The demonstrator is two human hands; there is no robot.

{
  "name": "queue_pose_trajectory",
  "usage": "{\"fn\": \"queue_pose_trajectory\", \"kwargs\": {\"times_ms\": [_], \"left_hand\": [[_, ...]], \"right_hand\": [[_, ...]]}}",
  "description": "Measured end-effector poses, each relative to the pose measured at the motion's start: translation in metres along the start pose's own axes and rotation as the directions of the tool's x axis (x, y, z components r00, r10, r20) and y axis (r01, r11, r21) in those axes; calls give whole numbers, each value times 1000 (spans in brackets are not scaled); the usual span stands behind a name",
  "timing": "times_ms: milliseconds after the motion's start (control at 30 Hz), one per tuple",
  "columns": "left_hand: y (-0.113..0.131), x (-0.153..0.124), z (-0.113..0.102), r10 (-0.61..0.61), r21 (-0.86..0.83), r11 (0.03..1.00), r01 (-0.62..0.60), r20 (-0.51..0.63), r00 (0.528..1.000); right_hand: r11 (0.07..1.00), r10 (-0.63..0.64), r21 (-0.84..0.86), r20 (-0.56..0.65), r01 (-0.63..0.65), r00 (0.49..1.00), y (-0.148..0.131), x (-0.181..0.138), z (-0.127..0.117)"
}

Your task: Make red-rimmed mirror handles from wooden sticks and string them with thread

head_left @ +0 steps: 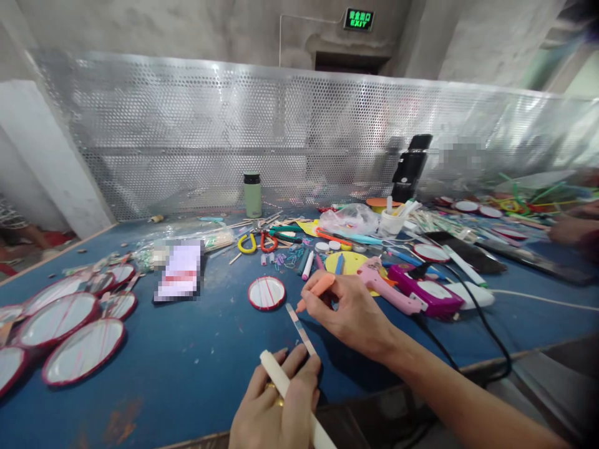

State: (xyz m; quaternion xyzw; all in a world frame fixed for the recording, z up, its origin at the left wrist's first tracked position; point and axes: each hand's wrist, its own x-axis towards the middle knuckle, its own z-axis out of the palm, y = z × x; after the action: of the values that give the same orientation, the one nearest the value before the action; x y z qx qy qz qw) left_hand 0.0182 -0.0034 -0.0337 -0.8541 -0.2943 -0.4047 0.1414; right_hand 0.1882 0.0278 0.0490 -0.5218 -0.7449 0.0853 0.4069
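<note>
Striped stick [306,340] juts over the bench [210,362] from the left hand [296,396], which also clasps a pale tube [275,370]; the right hand [350,308] grips an orange pen [322,286] beside the stick's far end. Sharing one grip, it could twist, skewing any stroke.

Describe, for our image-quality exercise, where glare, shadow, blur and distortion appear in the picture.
Head view: pale glare mottles the perforated metal screen; head view: shadow darkens the blue table below the right hand; head view: another person's hand is blurred at the right edge; head view: red-rimmed discs at left look stretched, probably lens distortion.
</note>
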Motion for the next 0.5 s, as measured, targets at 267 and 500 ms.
{"fn": "queue_pose_trajectory", "kwargs": {"times_ms": [267, 500], "left_hand": [[0, -3, 1, -30, -37, 999, 29, -34, 999], [0, -9, 5, -86, -34, 996, 86, -5, 996]], "right_hand": [[1000, -18, 15, 3, 18, 1000, -1, 0, 0], [999, -36, 33, -32, 37, 999, 0, -1, 0]]}}
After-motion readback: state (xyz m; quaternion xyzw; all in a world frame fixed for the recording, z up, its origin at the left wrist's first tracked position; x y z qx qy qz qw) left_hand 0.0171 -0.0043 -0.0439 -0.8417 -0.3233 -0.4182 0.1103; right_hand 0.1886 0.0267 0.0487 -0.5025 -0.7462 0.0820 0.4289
